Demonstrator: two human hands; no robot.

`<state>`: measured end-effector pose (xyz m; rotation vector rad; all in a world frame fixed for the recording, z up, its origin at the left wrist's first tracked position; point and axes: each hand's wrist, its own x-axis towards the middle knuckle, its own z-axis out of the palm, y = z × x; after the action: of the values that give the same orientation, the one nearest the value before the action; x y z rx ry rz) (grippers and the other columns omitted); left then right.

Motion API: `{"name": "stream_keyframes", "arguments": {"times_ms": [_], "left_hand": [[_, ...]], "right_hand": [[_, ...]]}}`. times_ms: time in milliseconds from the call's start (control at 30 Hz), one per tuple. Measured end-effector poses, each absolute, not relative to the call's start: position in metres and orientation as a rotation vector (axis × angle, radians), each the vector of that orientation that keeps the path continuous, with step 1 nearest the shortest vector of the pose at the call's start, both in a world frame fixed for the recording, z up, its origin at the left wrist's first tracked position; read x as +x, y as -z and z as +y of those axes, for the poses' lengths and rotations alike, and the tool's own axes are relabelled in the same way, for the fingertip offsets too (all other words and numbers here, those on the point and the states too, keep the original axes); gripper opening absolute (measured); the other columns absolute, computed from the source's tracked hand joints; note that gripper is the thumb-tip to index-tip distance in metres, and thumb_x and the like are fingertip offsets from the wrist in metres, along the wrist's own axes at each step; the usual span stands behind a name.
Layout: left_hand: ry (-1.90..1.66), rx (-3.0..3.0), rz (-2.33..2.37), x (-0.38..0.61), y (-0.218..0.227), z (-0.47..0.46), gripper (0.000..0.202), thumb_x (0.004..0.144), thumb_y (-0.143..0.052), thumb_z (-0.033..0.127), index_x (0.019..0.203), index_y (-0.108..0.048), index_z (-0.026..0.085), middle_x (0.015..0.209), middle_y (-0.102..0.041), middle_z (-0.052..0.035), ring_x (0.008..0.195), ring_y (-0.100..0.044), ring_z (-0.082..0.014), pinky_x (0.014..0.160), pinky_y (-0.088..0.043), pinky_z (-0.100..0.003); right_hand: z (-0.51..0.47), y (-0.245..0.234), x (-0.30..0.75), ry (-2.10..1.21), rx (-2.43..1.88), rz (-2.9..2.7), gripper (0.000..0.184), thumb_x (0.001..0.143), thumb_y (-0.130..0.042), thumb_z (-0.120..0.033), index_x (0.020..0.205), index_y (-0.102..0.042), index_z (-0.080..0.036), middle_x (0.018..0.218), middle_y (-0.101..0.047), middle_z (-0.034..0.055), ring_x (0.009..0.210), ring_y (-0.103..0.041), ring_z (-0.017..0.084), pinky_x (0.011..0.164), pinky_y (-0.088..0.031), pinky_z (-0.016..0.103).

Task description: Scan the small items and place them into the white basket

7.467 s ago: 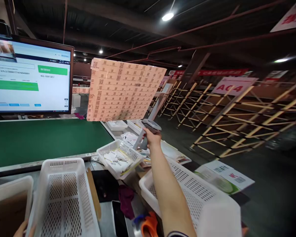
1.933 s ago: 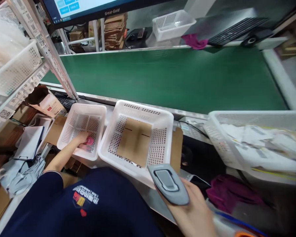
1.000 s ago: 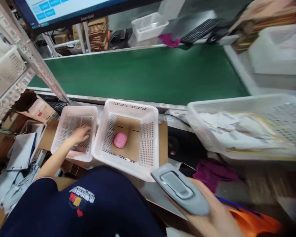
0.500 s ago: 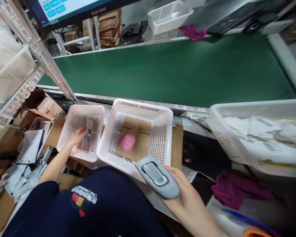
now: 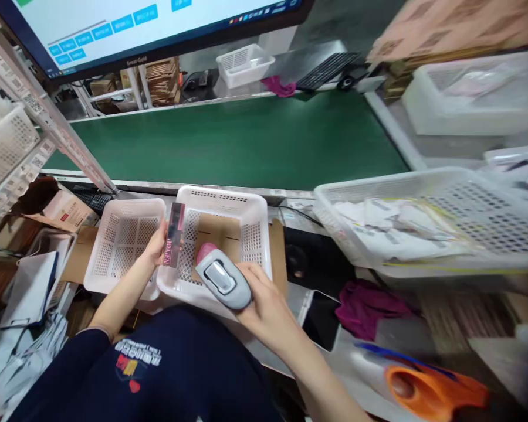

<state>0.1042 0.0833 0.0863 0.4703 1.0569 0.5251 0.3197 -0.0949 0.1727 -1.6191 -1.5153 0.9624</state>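
Centrally, left hand closed around a slim pink box, held upright above the seam between two white baskets: small basket on the left, larger basket on the right. Box narrow, glossy, darker band near the top, lettering running down its face. Right hand gripping a grey scanner, aimed toward the box, just beside it. Partly hidden under the scanner, a pink oval case on cardboard. Behind, green conveyor belt.
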Motion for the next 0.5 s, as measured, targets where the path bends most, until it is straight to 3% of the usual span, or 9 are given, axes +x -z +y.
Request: {"name": "stream_keyframes", "arguments": {"times_ms": [100,167,267,367,500], "left_hand": [[-0.524,0.529,0.973,0.110,-0.088,0.077,0.060,0.080,-0.090,0.055,0.117,-0.059,0.019,0.084,-0.075,-0.0033,0.061,-0.072,-0.0180,0.056,-0.058,-0.026],[-0.530,0.567,0.971,0.112,-0.089,0.074,0.061,0.078,-0.092,0.052,0.115,-0.055,0.021,0.084,-0.077,-0.0038,0.066,-0.076,-0.0216,0.061,-0.061,-0.029],[-0.520,0.583,0.971,0.112,-0.091,0.071,0.056,0.084,-0.086,0.057,0.115,-0.057,0.020,0.088,-0.078,-0.0062,0.070,-0.076,-0.0219,0.060,-0.061,-0.029],[-0.503,0.580,1.000,0.110,-0.090,0.068,0.054,0.090,-0.075,0.066,0.109,-0.064,0.017,0.093,-0.078,-0.0090,0.069,-0.073,-0.0190,0.058,-0.059,-0.027],[-0.441,0.613,1.080,0.108,-0.084,0.067,0.057,0.090,-0.068,0.074,0.100,-0.064,0.019,0.078,-0.072,-0.0043,0.063,-0.069,-0.0184,0.059,-0.060,-0.030]], "right_hand": [[-0.083,-0.176,0.326,-0.916,-1.651,-1.479,0.032,0.089,-0.062,-0.025,0.121,-0.064,-0.021,0.110,-0.065,0.0101,0.100,-0.072,0.028,0.082,-0.058,0.039],[-0.078,-0.177,0.327,-0.912,-1.665,-1.454,0.030,0.090,-0.067,-0.032,0.118,-0.065,-0.021,0.108,-0.065,0.0105,0.097,-0.071,0.029,0.081,-0.058,0.040],[-0.075,-0.178,0.326,-0.925,-1.681,-1.420,0.031,0.090,-0.071,-0.040,0.114,-0.065,-0.021,0.105,-0.066,0.0108,0.094,-0.071,0.029,0.080,-0.057,0.041],[-0.072,-0.179,0.325,-0.928,-1.690,-1.414,0.030,0.087,-0.072,-0.037,0.112,-0.066,-0.021,0.105,-0.066,0.0114,0.094,-0.070,0.030,0.080,-0.057,0.042],[-0.062,-0.181,0.326,-0.912,-1.688,-1.400,0.030,0.088,-0.072,-0.035,0.113,-0.066,-0.020,0.108,-0.068,0.0125,0.098,-0.070,0.031,0.085,-0.057,0.043]]}}
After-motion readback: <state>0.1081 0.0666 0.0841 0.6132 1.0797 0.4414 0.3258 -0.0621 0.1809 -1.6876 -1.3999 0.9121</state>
